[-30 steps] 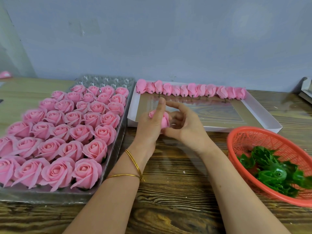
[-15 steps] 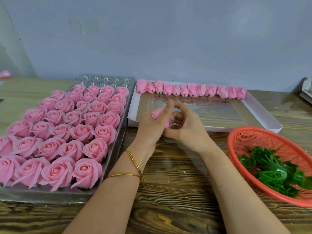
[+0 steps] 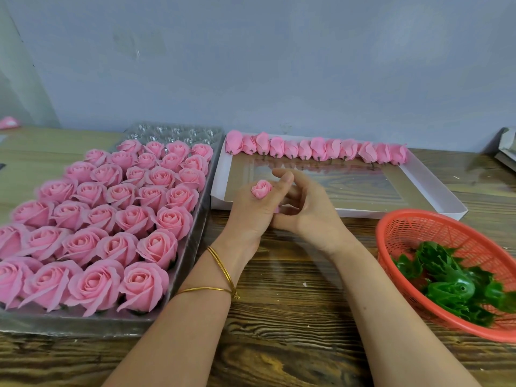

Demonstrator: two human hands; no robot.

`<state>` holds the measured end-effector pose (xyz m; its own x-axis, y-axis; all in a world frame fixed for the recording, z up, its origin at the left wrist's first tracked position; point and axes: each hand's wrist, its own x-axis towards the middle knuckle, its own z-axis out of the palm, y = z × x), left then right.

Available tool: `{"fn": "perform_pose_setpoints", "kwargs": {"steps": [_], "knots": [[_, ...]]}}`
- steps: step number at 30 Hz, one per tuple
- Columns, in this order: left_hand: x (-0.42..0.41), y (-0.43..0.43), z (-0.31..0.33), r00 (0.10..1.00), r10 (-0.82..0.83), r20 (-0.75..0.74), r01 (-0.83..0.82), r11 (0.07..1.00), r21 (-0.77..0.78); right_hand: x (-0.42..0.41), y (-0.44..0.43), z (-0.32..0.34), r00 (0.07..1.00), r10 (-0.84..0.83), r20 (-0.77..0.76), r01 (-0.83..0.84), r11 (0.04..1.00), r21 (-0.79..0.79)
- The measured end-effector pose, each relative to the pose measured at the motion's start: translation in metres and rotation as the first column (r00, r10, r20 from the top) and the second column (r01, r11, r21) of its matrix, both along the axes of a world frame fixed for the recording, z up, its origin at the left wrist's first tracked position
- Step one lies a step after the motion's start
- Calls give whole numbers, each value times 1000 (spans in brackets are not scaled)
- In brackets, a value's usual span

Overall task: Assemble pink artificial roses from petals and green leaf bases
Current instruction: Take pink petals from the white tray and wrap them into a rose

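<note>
My left hand (image 3: 251,212) grips a small pink rose bud (image 3: 261,188), which sticks up out of its fist. My right hand (image 3: 307,210) lies against the left one, its fingers loosely curled beside the bud and its index fingertip just above it. A sliver of pink shows between the two hands. Finished pink roses (image 3: 97,219) fill a clear plastic tray (image 3: 192,247) on the left. Several rose buds on stems (image 3: 315,149) line the far edge of a white shallow box (image 3: 435,188). Green leaf bases (image 3: 452,283) lie in a red mesh basket (image 3: 418,227) on the right.
Everything sits on a wooden table (image 3: 279,317) against a blue-grey wall. The clear tray's far row of cups (image 3: 173,131) holds no roses. A grey object (image 3: 506,149) pokes in at the right edge, and a pink scrap (image 3: 8,122) lies at the far left.
The bud has turned upright in my left hand, its top now showing above the fist. My right hand's fingers have loosened and drawn slightly away from it.
</note>
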<state>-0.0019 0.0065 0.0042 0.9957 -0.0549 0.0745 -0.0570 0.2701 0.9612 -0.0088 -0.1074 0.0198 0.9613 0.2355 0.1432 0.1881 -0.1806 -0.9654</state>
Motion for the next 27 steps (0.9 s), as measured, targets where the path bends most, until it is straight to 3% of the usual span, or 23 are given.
{"fn": "perform_pose_setpoints", "kwargs": {"steps": [6, 27], "knots": [[1, -1, 2, 1000, -17, -16, 16, 999, -43, 1, 1, 0, 1000, -18, 11, 18, 1000, -1], [6, -2, -6, 999, -5, 42, 3, 999, 47, 1, -2, -2, 999, -24, 49, 26, 998, -54]]}}
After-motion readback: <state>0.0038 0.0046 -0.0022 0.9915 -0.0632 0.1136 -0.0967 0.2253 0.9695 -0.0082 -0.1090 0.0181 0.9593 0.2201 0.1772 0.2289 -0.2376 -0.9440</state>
